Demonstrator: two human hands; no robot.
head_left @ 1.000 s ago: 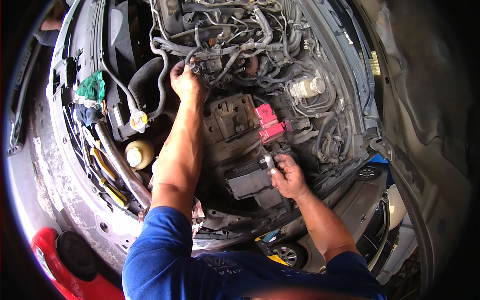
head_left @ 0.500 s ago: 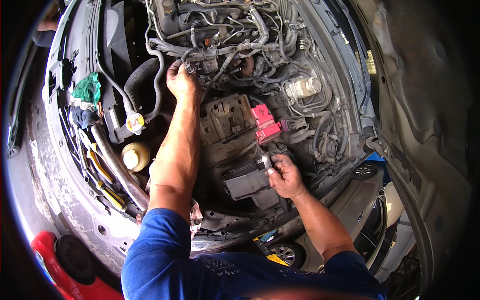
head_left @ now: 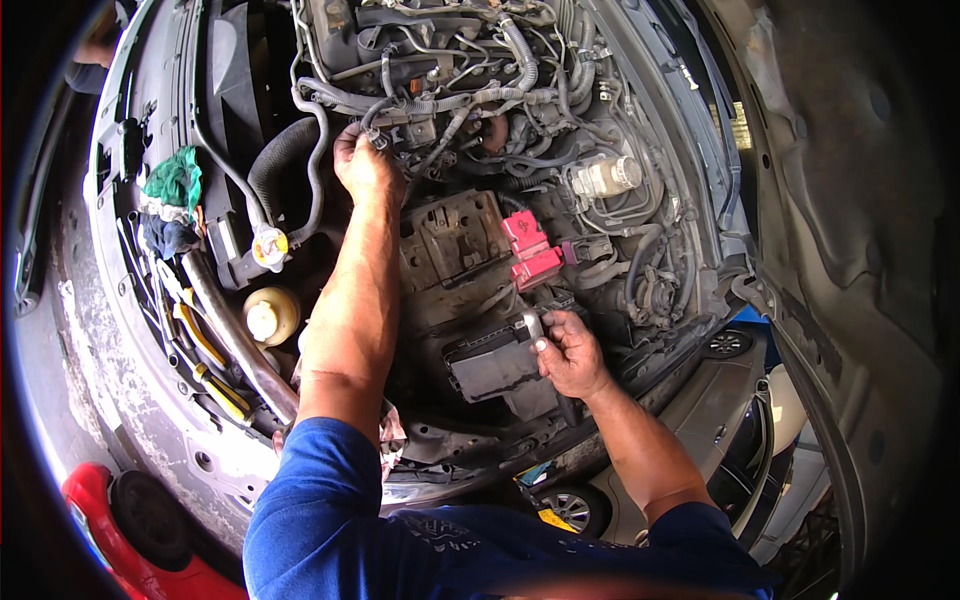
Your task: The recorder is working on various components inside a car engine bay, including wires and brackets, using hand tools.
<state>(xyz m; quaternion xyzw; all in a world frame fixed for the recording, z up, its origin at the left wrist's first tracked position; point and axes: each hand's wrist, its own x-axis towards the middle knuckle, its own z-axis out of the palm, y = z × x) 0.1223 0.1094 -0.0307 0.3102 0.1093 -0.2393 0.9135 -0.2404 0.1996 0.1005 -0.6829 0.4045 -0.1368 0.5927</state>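
Note:
My left hand (head_left: 366,170) reaches into the engine bay with its fingers closed around a dark wiring connector (head_left: 377,139) below the wiring harness (head_left: 440,102). Its fingertips are partly hidden. In my closed right hand (head_left: 572,358) is a silver metal wrench (head_left: 533,325), its rounded end showing above the thumb. That end is over the edge of a black fuse box cover (head_left: 492,368). Between the hands lies a dirty metal battery tray (head_left: 452,238), with a pink-red terminal cover (head_left: 532,250) at its right.
Along the left front edge lie a yellow-handled screwdriver (head_left: 222,392), other hand tools and a green rag (head_left: 174,178). A radiator cap (head_left: 270,245) and a whitish reservoir (head_left: 270,317) stand near my left forearm. The raised hood (head_left: 840,200) is at the right.
Almost nothing differs. Both hands keep their places and grips, with only a very slight shift of the left fingers at the connector.

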